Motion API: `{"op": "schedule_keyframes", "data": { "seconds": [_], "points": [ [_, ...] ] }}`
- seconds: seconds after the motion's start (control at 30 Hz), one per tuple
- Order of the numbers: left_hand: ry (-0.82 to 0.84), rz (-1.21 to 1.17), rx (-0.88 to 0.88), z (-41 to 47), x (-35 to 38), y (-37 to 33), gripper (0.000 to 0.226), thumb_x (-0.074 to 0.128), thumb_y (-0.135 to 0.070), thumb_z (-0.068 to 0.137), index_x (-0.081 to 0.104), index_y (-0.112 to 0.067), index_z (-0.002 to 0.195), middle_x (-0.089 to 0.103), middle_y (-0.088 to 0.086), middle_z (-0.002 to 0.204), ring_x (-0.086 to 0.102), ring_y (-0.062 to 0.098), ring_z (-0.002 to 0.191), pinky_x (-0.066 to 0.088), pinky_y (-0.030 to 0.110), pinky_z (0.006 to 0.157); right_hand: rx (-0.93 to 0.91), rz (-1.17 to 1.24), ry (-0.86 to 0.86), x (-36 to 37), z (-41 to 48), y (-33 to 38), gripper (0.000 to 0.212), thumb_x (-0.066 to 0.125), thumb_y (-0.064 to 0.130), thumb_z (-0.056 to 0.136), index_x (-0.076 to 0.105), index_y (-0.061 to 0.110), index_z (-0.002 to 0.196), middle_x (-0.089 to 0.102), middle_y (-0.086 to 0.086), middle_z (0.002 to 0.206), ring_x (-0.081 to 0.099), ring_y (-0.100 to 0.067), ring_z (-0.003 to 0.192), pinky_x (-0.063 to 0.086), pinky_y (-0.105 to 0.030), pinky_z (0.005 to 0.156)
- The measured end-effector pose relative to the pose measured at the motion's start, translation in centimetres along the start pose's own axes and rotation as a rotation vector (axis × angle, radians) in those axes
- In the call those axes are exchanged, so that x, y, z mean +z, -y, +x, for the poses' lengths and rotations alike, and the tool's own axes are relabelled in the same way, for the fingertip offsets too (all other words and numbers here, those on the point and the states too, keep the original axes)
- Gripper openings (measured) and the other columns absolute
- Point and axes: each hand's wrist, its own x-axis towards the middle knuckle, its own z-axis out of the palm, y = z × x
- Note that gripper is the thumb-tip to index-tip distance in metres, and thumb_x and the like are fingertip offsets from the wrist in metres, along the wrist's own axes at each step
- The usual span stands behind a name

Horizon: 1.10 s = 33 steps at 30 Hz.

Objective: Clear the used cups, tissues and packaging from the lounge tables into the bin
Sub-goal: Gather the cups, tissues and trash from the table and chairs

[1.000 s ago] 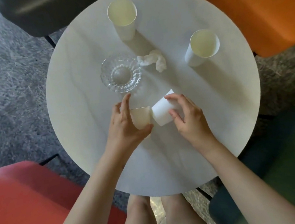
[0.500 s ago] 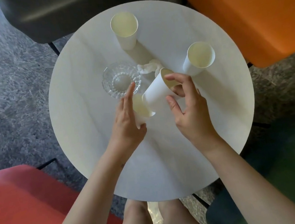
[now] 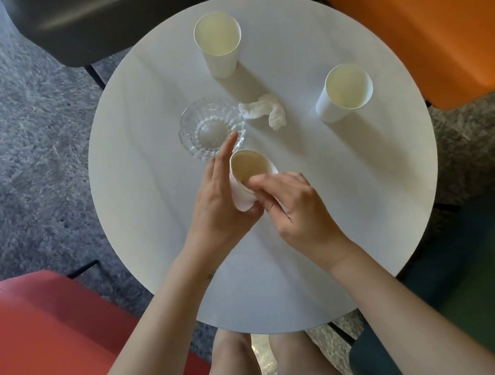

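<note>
Nested cups (image 3: pixel 249 177) held over the table (image 3: pixel 355 219) centre, mouth tilted up and away, left hand (image 3: pixel 220 204) cupped round the wall, right hand (image 3: pixel 298 208) pinching the near rim; tissue (image 3: pixel 267 110) just beyond, nearer the right, next to grab probably.

A round pale worktop (image 3: pixel 326 239) carries a clear ribbed glass bowl (image 3: pixel 212 127) just beyond the fingers, on their left side. Four chairs ring it: a dark grey chair (image 3: pixel 126 13) far ahead, an orange chair (image 3: pixel 425 13) ahead to the right, a red chair (image 3: pixel 40 350) behind on the left, a dark green chair (image 3: pixel 482 281) behind on the right. Grey carpet (image 3: pixel 13 156) lies underneath.
</note>
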Motion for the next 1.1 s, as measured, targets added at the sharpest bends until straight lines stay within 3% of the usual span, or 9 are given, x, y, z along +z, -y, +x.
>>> {"op": "schedule_keyframes", "data": {
  "seconds": [0.1, 0.2, 0.33, 0.47, 0.6, 0.73, 0.87, 0.97, 1.1],
  "points": [
    [0.006, -0.016, 0.008, -0.1, -0.1, 0.2, 0.094, 0.079, -0.001, 0.063, 0.024, -0.013, 0.139, 0.032, -0.012, 0.134, 0.035, -0.004, 0.117, 0.026, 0.001, 0.095, 0.012, -0.051, 0.115, 0.2, 0.0, -0.2, 0.015, 0.053, 0.0, 0.08, 0.066, 0.001, 0.088, 0.064, -0.011, 0.069, 0.059, -0.032, 0.072, 0.035, -0.028, 0.083],
    [0.027, -0.054, -0.011, -0.3, 0.0, 0.8, 0.096, 0.077, 0.001, 0.064, 0.02, -0.021, 0.138, 0.032, -0.013, 0.135, 0.036, -0.002, 0.116, 0.028, 0.002, 0.095, -0.077, -0.21, 0.166, 0.3, 0.0, -0.3, 0.018, 0.053, 0.0, 0.077, 0.068, 0.004, 0.085, 0.064, -0.008, 0.066, 0.061, -0.028, 0.071, 0.037, -0.032, 0.09],
    [0.098, -0.06, -0.053, -0.6, -0.2, 1.7, 0.1, 0.075, 0.004, 0.065, 0.015, -0.029, 0.138, 0.032, -0.008, 0.142, 0.036, 0.003, 0.123, 0.028, 0.001, 0.094, -0.185, -0.399, 0.194, 0.4, -0.3, -0.7, 0.024, 0.057, 0.003, 0.077, 0.071, 0.013, 0.095, 0.068, -0.001, 0.073, 0.063, -0.024, 0.08, 0.031, -0.035, 0.094],
    [0.152, -0.014, -0.093, -1.0, -0.6, 2.6, 0.098, 0.073, 0.005, 0.065, 0.017, -0.026, 0.14, 0.034, -0.009, 0.133, 0.033, -0.008, 0.114, 0.026, -0.005, 0.087, -0.231, -0.411, 0.201, 1.2, -0.5, -0.7, 0.02, 0.065, 0.005, 0.077, 0.071, 0.014, 0.094, 0.07, 0.0, 0.08, 0.063, -0.024, 0.086, 0.029, -0.036, 0.096],
    [0.2, -0.014, -0.116, -1.2, -1.5, 3.3, 0.102, 0.078, -0.002, 0.066, 0.014, -0.033, 0.138, 0.04, -0.004, 0.129, 0.037, -0.001, 0.115, 0.027, 0.001, 0.093, -0.246, -0.366, 0.128, 1.6, -0.3, -0.6, 0.012, 0.064, 0.014, 0.081, 0.071, 0.012, 0.09, 0.07, 0.0, 0.086, 0.062, -0.022, 0.088, 0.031, -0.036, 0.096],
    [0.232, 0.042, -0.099, -0.3, -3.9, 3.0, 0.105, 0.084, -0.012, 0.061, 0.013, -0.038, 0.135, 0.04, 0.001, 0.133, 0.041, 0.012, 0.123, 0.028, 0.013, 0.097, -0.155, -0.258, -0.023, 0.7, 0.9, -0.4, 0.023, 0.049, 0.02, 0.089, 0.069, 0.012, 0.097, 0.069, 0.0, 0.095, 0.06, -0.021, 0.091, 0.031, -0.032, 0.09],
    [0.235, 0.095, -0.039, 2.0, -7.6, 1.4, 0.105, 0.085, -0.031, 0.056, 0.019, -0.039, 0.137, 0.036, -0.012, 0.129, 0.037, 0.002, 0.121, 0.027, 0.012, 0.095, -0.059, -0.25, -0.2, -1.2, 3.6, -0.7, 0.028, 0.042, 0.02, 0.091, 0.066, 0.013, 0.103, 0.068, 0.0, 0.099, 0.052, -0.017, 0.094, 0.03, -0.029, 0.083],
    [0.177, 0.113, -0.008, 5.2, -9.7, 0.3, 0.095, 0.083, -0.031, 0.061, 0.028, -0.032, 0.138, 0.04, -0.008, 0.131, 0.039, 0.003, 0.117, 0.029, 0.009, 0.094, 0.028, -0.292, -0.323, -2.7, 6.0, -1.8, 0.029, 0.044, 0.021, 0.089, 0.064, 0.01, 0.107, 0.066, -0.005, 0.103, 0.05, -0.019, 0.096, 0.03, -0.031, 0.084],
    [0.073, 0.198, 0.001, 10.4, -9.8, -0.1, 0.086, 0.077, -0.037, 0.069, 0.03, -0.027, 0.14, 0.04, -0.002, 0.139, 0.039, 0.008, 0.121, 0.03, 0.02, 0.097, 0.191, -0.375, -0.436, -4.1, 8.1, -4.5, 0.037, 0.059, 0.02, 0.08, 0.058, 0.007, 0.115, 0.062, -0.01, 0.115, 0.052, -0.031, 0.107, 0.033, -0.037, 0.087]
  ]
}}
